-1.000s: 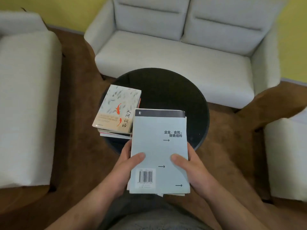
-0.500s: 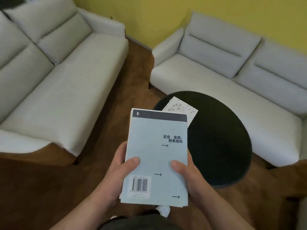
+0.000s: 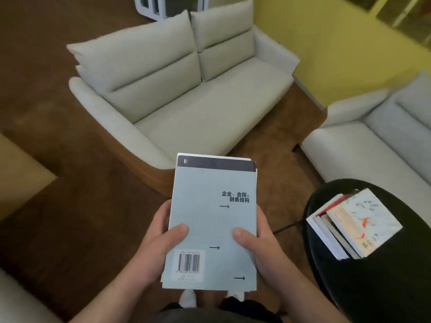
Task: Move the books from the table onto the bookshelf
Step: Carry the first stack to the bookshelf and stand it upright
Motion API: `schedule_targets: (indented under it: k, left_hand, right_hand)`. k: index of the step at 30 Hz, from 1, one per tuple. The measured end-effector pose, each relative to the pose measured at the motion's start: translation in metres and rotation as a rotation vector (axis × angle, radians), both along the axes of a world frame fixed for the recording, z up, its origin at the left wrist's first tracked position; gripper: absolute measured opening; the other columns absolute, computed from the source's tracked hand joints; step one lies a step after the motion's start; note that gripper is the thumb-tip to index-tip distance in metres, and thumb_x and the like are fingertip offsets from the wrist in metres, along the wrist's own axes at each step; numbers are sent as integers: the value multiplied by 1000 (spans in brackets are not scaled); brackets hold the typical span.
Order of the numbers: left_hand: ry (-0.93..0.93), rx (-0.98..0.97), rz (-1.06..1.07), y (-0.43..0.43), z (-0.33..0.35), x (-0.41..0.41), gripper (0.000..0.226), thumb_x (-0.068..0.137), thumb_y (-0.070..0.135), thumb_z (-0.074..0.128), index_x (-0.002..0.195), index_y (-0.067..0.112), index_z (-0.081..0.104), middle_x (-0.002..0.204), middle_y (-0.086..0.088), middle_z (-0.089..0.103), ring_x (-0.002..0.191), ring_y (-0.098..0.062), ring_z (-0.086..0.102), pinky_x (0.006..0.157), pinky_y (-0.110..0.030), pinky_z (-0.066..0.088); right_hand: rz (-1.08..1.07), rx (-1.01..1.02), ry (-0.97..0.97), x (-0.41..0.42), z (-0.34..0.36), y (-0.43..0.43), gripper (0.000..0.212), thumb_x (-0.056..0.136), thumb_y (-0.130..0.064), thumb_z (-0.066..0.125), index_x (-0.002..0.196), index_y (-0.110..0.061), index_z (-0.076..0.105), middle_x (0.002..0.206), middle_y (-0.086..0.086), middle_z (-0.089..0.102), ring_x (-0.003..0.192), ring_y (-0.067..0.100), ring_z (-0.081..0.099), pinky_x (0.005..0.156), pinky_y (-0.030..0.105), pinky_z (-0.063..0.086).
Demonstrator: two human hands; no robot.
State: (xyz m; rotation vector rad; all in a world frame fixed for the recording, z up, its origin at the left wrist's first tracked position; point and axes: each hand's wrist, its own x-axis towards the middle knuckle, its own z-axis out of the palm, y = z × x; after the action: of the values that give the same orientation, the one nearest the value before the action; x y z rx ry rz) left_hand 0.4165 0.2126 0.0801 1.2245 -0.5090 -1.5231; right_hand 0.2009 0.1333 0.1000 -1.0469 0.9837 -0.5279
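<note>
Two bare hands show low in the head view: the left hand (image 3: 161, 243) at about 7 o'clock from the frame's centre, the right hand (image 3: 261, 250) at about 5 o'clock. The left forearm (image 3: 112, 297) and the right forearm (image 3: 310, 297) are uncovered down to the bottom edge. The thumbnails (image 3: 183, 229) are short and plain. At 6 o'clock a dark grey garment (image 3: 198, 317) covers the lower body; whether it is shorts or trousers cannot be told. Just above it at 6 o'clock show the toes of two white shoes (image 3: 187, 298), side by side.
</note>
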Motion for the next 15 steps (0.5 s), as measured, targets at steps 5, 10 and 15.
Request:
schedule_targets:
  k: [5, 10, 15]
  left_hand:
    - [1, 1, 217, 20, -3, 64, 119, 34, 57, 97, 138, 28, 48, 125, -11, 71, 105, -40, 73, 77, -50, 62]
    - [5, 12, 448, 28, -9, 122, 118, 38, 53, 97, 141, 26, 47, 128, -16, 69, 107, -45, 71, 86, -62, 57]
    - [-42, 13, 599, 13, -5, 185, 113, 40, 54, 97, 138, 25, 51, 127, -14, 70, 106, -43, 72, 81, -56, 59]
  right_hand:
    - [165, 1, -9, 85, -6, -24, 94, 61, -36, 84, 145, -26, 44, 129, 1, 72, 114, 25, 73, 83, 40, 62]
    - [333, 24, -23, 171, -19, -52, 94, 59, -34, 86, 145, -26, 48, 135, 11, 67, 120, 34, 68, 94, 54, 59]
    - [482, 22, -60, 263, -26, -93, 96, 57, -34, 87, 144, -22, 48, 131, 12, 70, 116, 34, 70, 88, 47, 61]
